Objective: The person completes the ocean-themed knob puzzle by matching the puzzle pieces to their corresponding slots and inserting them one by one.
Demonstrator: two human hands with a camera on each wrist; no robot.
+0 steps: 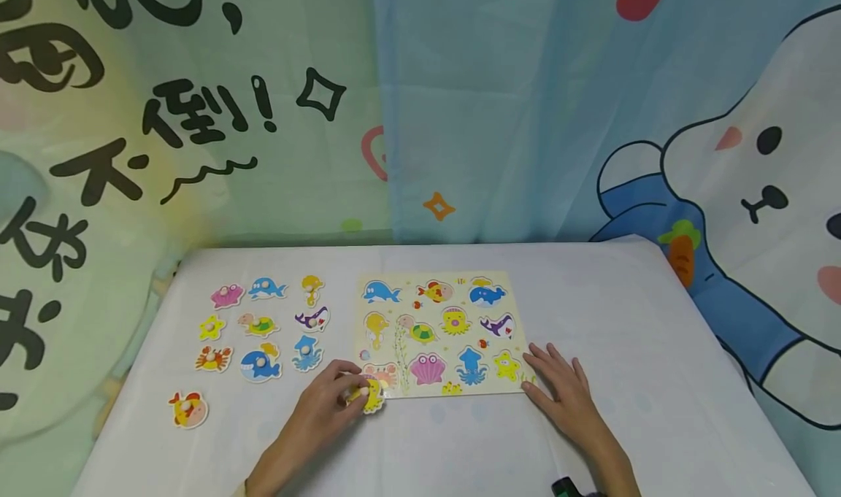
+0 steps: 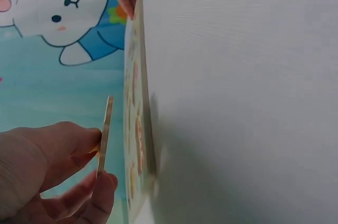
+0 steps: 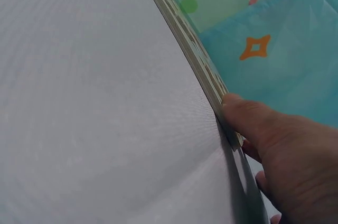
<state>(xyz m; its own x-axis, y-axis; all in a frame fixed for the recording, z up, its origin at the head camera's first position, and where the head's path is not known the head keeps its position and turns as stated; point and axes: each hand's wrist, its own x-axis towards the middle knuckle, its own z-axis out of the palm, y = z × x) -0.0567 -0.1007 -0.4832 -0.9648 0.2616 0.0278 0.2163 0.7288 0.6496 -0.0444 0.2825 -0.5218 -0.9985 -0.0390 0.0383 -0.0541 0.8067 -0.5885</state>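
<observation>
My left hand [image 1: 331,401] pinches a yellow puzzle piece [image 1: 375,396], which looks like an octopus, just over the lower left corner of the puzzle board [image 1: 401,344]. In the left wrist view the piece [image 2: 105,134] appears edge-on, tilted above the board and apart from it, between thumb and fingers. The board carries sea-animal pictures, and the piece partly covers its crab picture [image 1: 384,373]. My right hand [image 1: 563,395] rests at the board's lower right edge with fingers spread. In the right wrist view its thumb [image 3: 245,115] touches the board's edge [image 3: 203,76].
Left of the board lie several knobbed pieces, among them a pink shell [image 1: 227,296], a turtle [image 1: 258,325], a crab [image 1: 213,359], a blue whale [image 1: 260,364] and a squid [image 1: 306,353]. A fish piece [image 1: 188,410] lies apart, nearer the front. A printed curtain [image 1: 473,117] hangs behind the white table [image 1: 657,351].
</observation>
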